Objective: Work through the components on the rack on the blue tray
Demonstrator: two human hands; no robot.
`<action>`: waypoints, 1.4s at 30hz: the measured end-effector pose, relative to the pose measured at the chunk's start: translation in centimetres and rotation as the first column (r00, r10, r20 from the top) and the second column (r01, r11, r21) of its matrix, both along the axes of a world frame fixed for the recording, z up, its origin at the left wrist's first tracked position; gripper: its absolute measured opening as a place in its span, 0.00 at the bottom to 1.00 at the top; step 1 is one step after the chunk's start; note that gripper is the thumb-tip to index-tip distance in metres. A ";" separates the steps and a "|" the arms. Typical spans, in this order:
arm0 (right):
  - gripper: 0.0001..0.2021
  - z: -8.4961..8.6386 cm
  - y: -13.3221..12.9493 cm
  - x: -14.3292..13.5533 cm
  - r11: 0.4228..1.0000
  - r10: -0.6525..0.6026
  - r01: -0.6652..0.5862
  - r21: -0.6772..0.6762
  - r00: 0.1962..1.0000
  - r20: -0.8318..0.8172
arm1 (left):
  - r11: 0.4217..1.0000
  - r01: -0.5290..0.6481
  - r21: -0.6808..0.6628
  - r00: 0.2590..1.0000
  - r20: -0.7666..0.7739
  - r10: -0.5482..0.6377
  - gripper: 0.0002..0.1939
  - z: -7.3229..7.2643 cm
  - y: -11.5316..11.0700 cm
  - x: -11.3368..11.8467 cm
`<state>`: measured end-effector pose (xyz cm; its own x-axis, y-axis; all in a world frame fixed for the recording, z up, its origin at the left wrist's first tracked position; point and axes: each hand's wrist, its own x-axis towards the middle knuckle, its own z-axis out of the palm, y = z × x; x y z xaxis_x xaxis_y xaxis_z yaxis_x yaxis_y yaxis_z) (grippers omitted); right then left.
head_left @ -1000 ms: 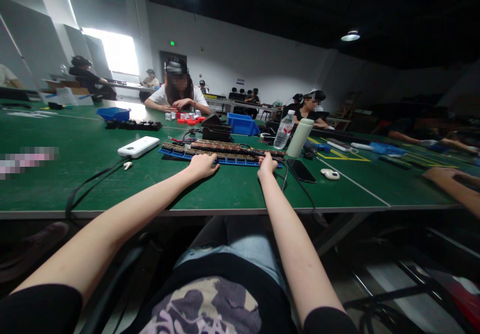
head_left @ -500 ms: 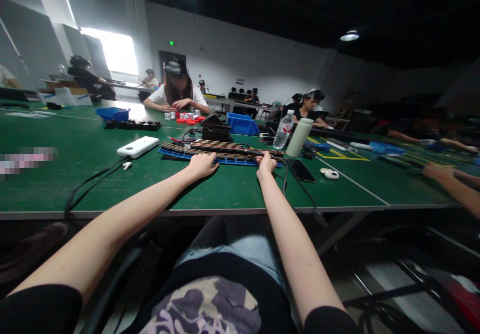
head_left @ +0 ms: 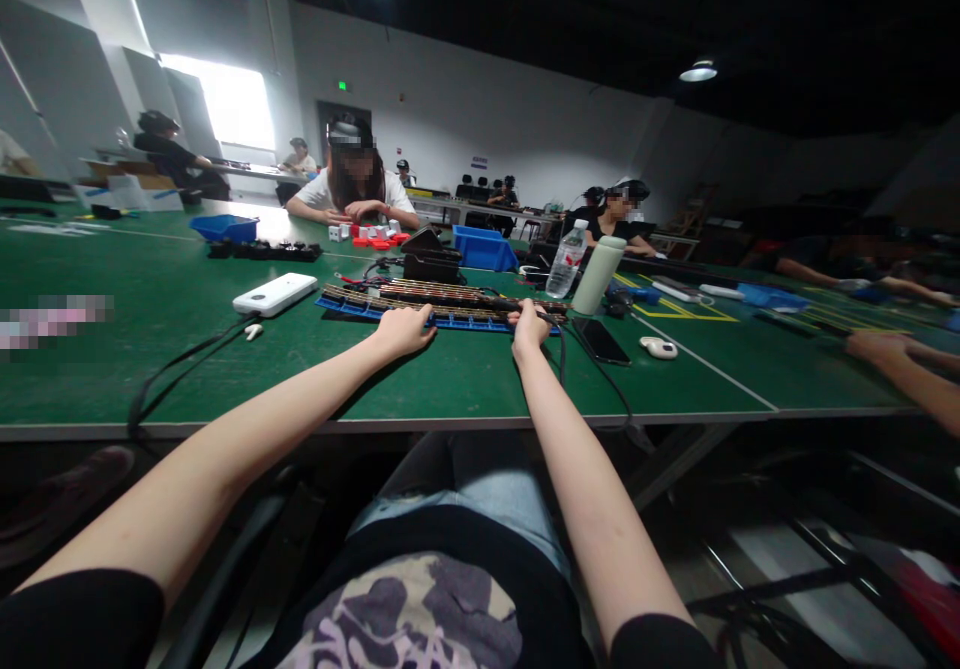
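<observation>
A long blue strip-shaped tray (head_left: pixel 476 325) with rows of brown and black parts lies across the green table before me. My left hand (head_left: pixel 406 330) is closed on its near edge, left of the middle. Farther right, my right hand (head_left: pixel 529 326) is closed around a dark, slim, corded tool (head_left: pixel 507 304) that points left over the strip. From that hand a black cable (head_left: pixel 562 354) hangs down onto the table. The tool's tip is too small to make out. Just behind lies another row of brown parts (head_left: pixel 442 292).
Behind the strip stand a black box-like holder (head_left: pixel 431 261) and a blue bin (head_left: pixel 484 249). On the right are a water bottle (head_left: pixel 568 261), a green flask (head_left: pixel 598 277), a phone (head_left: pixel 601 341) and an earbud case (head_left: pixel 658 348). A white power bank (head_left: pixel 274 295) lies left. Co-workers sit around.
My right hand has shifted slightly left and up with the corded tool, and its cable has swung left. My left hand stays in place on the strip.
</observation>
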<state>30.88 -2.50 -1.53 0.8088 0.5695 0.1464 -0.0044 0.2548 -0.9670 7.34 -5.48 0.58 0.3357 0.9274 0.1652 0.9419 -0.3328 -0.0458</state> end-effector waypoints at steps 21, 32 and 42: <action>0.13 1.1 -1.5 -1.3 0.985 0.172 -0.172 0.025 0.985 0.025 | 0.995 -0.094 0.031 0.989 0.120 0.090 0.24 -0.5 2.4 1.2; 0.13 1.2 -1.5 -2.3 0.953 0.299 -0.298 0.046 0.954 -0.008 | 0.990 -0.140 0.005 0.979 0.147 0.138 0.23 0.8 1.9 0.2; 0.13 1.3 -1.2 -3.5 0.917 0.397 -0.395 0.053 0.917 -0.032 | 0.988 -0.149 -0.035 0.978 0.141 0.153 0.23 1.9 1.4 -0.6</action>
